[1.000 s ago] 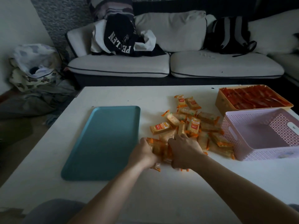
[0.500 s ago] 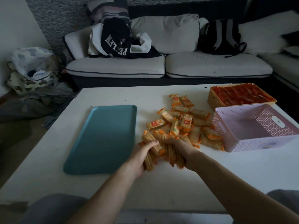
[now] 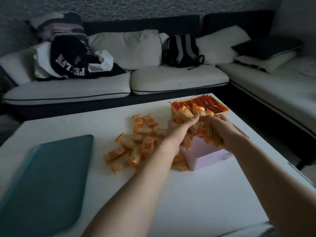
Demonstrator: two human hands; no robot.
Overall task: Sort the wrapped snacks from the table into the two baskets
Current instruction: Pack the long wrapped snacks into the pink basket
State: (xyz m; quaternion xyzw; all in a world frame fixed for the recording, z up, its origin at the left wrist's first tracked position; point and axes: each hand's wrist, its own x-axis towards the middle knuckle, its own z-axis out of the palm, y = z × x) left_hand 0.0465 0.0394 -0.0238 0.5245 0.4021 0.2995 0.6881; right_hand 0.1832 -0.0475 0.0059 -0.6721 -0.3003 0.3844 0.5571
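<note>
- Both hands are full. My left hand (image 3: 177, 132) and right hand (image 3: 227, 132) are clenched from either side round one handful of wrapped snacks (image 3: 211, 134), fingers curled over the packs and squeezing them together.
- That handful sits right of centre in the frame, up off the table (image 3: 188, 194).
- What matters most: the pink basket (image 3: 210, 158) is straight below the handful. I can only see its near wall and a bit of the inside under my wrists, so I reckon letting go drops them in.
- The orange basket (image 3: 225, 110) is just past my fingertips, further up the frame and right behind the pink one. It already looks full of reddish packs. A few of the packs I'm holding poke up in front of it, so a sloppy drop could spill some over there.
- The packs in my grip mostly run up-frame, tilted and fanned out rather than neatly stacked. It's blurry, so I can't count them.
- The loose pile (image 3: 136, 147) lies on the table left of the pink basket, around the middle of the frame, touching the basket's lower left corner.
- My left hand is the nearer one to that pile, so it'd probably be the one to go back for more.
- The teal tray (image 3: 47, 171) is in the lower left, well apart from all this.
</note>
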